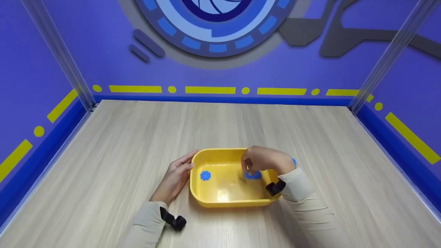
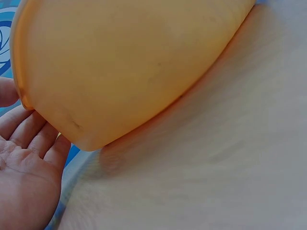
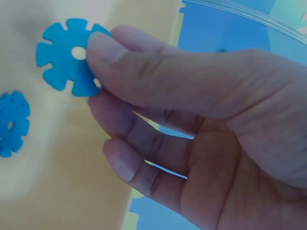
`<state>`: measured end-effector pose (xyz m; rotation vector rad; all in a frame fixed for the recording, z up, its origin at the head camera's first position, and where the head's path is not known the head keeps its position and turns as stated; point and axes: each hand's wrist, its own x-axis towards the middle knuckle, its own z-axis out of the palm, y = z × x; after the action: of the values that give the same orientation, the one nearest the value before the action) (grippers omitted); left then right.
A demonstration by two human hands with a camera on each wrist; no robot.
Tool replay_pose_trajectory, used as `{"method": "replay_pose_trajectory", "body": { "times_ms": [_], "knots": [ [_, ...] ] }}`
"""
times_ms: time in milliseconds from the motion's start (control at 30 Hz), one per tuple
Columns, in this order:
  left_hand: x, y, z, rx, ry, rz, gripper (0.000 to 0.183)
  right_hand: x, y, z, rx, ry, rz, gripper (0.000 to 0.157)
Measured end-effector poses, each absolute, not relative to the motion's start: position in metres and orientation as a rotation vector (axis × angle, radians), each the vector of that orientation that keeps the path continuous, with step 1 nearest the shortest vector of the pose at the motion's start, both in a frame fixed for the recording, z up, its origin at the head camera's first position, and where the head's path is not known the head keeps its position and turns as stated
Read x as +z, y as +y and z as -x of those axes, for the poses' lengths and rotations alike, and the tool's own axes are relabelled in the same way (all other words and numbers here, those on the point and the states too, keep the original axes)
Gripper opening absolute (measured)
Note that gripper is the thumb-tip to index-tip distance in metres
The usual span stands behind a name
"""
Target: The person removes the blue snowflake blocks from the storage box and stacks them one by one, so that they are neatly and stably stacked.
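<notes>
A yellow plastic tub (image 1: 220, 203) stands on the table. My left hand (image 1: 177, 177) rests against the outside of its left end, with the thumb at the rim and fairly straight fingers along the wall. In the left wrist view the tub's outer wall (image 2: 134, 72) partly hides these fingers. Over the tub's right half, my right hand (image 1: 263, 160) pinches a notched blue snowflake disc (image 3: 57, 57) between thumb and fingers. A second blue snowflake disc (image 1: 205, 175) lies on the tub floor at the left.
Just beyond my right wrist, a small blue piece (image 1: 294, 161) shows, mostly hidden by the arm. Purple-blue panels (image 1: 213, 79) with yellow marks enclose the wooden table (image 1: 137, 131) at the back and both sides.
</notes>
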<state>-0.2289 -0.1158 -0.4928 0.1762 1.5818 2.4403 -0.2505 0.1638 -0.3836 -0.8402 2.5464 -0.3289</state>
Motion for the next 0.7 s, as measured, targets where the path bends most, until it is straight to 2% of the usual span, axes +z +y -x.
{"method": "replay_pose_trajectory", "body": {
  "times_ms": [700],
  "knots": [
    [-0.493, -0.116, 0.228, 2.430, 1.589, -0.223, 0.057, -0.371, 0.191, 0.243, -0.450, 2.695, 0.828, 0.006]
  ]
}}
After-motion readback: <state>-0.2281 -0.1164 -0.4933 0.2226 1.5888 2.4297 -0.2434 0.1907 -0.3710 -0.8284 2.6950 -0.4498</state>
